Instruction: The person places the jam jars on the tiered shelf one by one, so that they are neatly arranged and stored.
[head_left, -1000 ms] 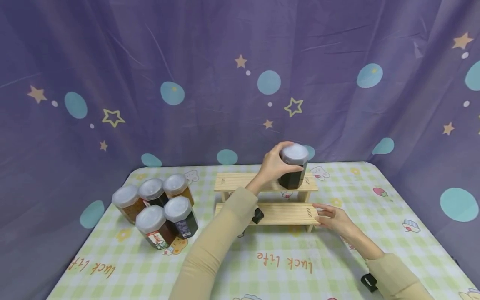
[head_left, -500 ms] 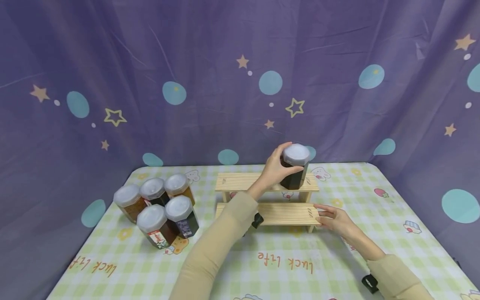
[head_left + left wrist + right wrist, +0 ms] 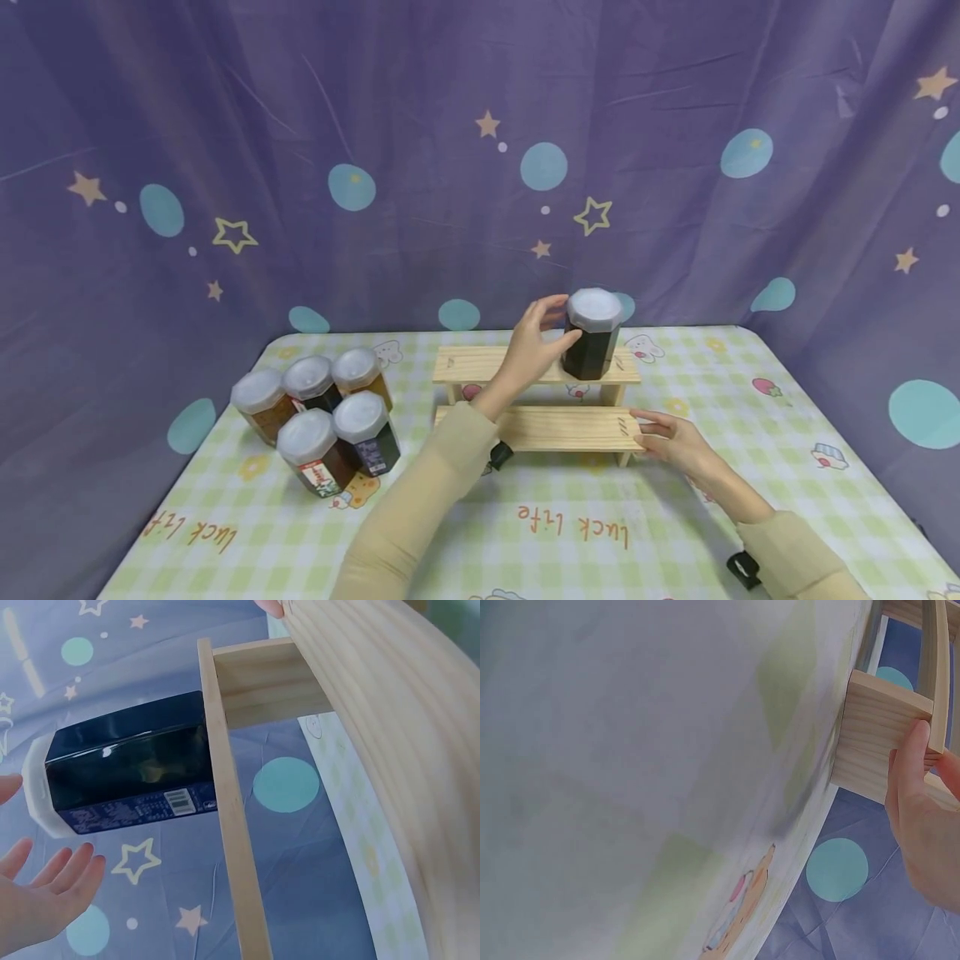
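A dark jar with a white lid [image 3: 591, 337] stands upright at the right end of the wooden rack's upper shelf [image 3: 480, 363]. Just left of it is my left hand [image 3: 531, 350], fingers spread and relaxed around nothing. The left wrist view shows a gap between that hand [image 3: 49, 900] and the jar [image 3: 135, 765], whose base rests on the shelf board. My right hand [image 3: 678, 446] holds the right end of the lower shelf [image 3: 570, 427]; in the right wrist view, the fingers and thumb of this hand [image 3: 930, 825] grip the board's corner.
Several lidded jars [image 3: 307, 437] stand grouped on the left of the table, some amber, some dark. A checked, printed cloth [image 3: 570, 567] covers the table. Behind it hangs a purple curtain [image 3: 420, 125] with stars and dots.
My left hand has let go of the dark jar and moved a little to the left. The jar stays on the upper shelf, and my right hand keeps its hold on the lower one.
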A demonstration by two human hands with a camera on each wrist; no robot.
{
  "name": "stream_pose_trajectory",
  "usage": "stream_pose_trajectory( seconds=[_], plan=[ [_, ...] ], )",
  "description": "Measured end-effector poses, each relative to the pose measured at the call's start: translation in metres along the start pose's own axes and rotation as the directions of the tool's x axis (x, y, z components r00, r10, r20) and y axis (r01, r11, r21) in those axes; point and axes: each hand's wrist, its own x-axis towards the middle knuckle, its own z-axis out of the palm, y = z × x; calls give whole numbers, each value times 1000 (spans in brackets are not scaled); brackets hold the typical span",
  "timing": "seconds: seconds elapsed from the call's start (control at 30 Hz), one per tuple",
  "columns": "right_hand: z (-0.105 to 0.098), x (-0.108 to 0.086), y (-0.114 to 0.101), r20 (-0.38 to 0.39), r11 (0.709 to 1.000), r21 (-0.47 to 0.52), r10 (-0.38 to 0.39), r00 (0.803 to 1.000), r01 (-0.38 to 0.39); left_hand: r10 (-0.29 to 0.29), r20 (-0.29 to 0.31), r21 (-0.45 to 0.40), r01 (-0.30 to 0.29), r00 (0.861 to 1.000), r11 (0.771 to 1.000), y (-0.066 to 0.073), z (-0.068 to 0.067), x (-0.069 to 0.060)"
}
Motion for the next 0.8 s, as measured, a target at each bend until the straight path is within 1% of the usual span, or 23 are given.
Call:
stream_pose_trajectory(
  seconds=[0.13,0.27,0.43,0.67,0.73,0.8],
  plan=[
    [0,0,0,2,1000,2,0,1000,0,3,9,-4,-3,1000,1000,3,-7,-7],
    [0,0,1,4,1000,9,0,1000,0,21,19,9,-21,1000,1000,4,-14,-15],
    [-1,1,3,-1,1000,1,0,1000,0,31,55,23,-32,998,999,5,-23,-26],
    [-1,1,3,-1,1000,-4,0,1000,0,13,79,50,-17,997,999,8,-39,-43],
    [-1,1,3,1,1000,-6,-2,1000,2,20,85,51,-24,996,998,9,-44,-48],
    [-1,1,4,1,1000,-7,-4,1000,4,26,91,49,-30,995,998,19,-50,-55]
  ],
)
